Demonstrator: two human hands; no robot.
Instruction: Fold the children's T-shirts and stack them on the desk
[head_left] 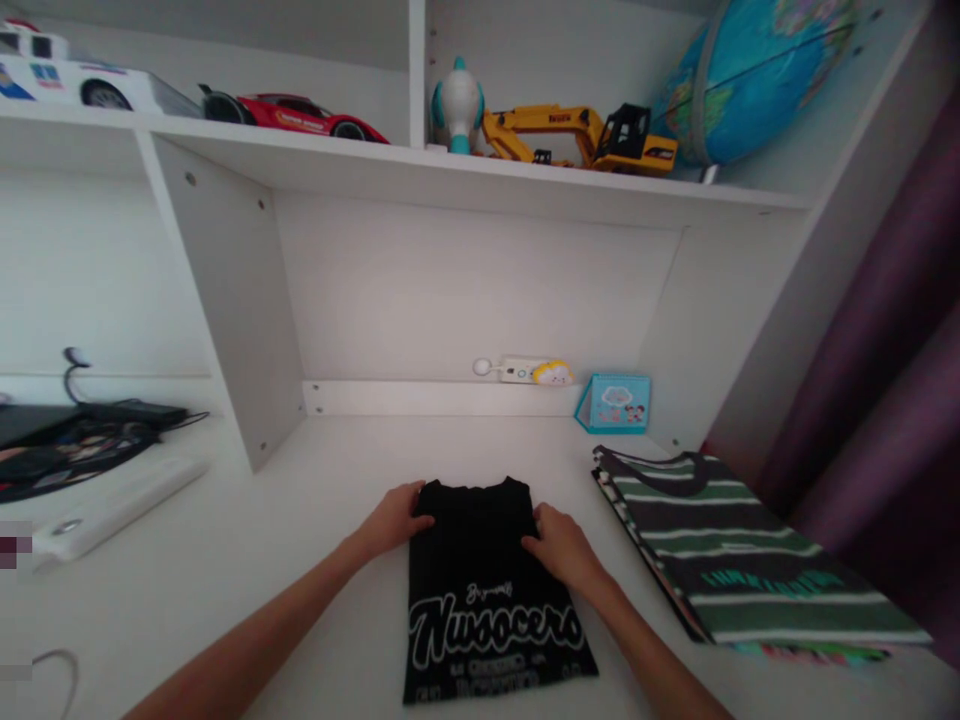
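A black T-shirt (480, 560), folded into a narrow rectangle with pale lettering across its lower half, lies flat on the white desk, collar toward the back. My left hand (399, 518) pinches its left edge near the shoulder, thumb on top and the other fingers along the side. On the opposite edge, a little lower, my right hand (561, 545) grips the cloth in the same way. To the right lies a stack of folded clothes, topped by a green, dark grey and white striped shirt (742, 550).
A teal desk calendar (619, 404) and a power strip (521, 370) are at the back. Overhead, a shelf (465, 170) holds toy cars, a yellow toy excavator (637, 140) and a globe (750, 80). Cables and dark items (97, 440) lie left; a purple curtain (870, 400) hangs right.
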